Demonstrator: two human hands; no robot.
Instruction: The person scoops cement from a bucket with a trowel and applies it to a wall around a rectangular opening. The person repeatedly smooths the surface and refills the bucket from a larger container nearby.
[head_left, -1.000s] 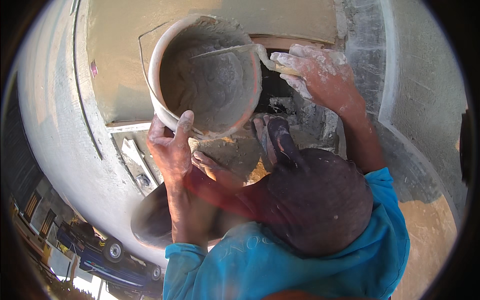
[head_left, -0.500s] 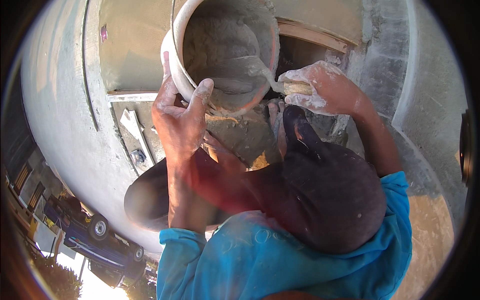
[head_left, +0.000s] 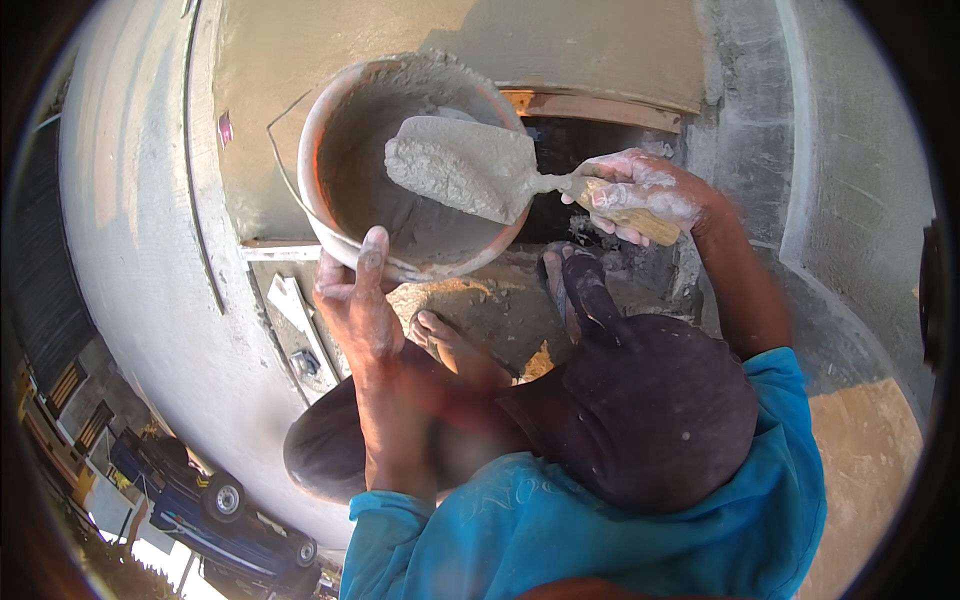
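My right hand (head_left: 640,195), smeared with grey mortar, grips the wooden handle of a trowel (head_left: 515,165). A heap of wet mortar (head_left: 440,170) lies on the trowel's blade, which is held level over the mouth of a bucket (head_left: 315,165). Grey mortar coats the bucket's inner wall, and its wire handle hangs out to the left. My left hand (head_left: 358,300) holds the bucket's near rim, thumb on top and fingers underneath. The bucket is tilted, its mouth facing me.
Behind the bucket stands a plastered wall (head_left: 600,45) with a wooden strip (head_left: 600,108) above a dark gap. My bare feet (head_left: 560,285) are below. A white offcut (head_left: 300,315) lies at the left on the ground. A dark blue vehicle (head_left: 220,520) is far left.
The trowel has come up out of the bucket with mortar on its blade. The bucket appears lower and tilted more toward me, its wire handle swung out left.
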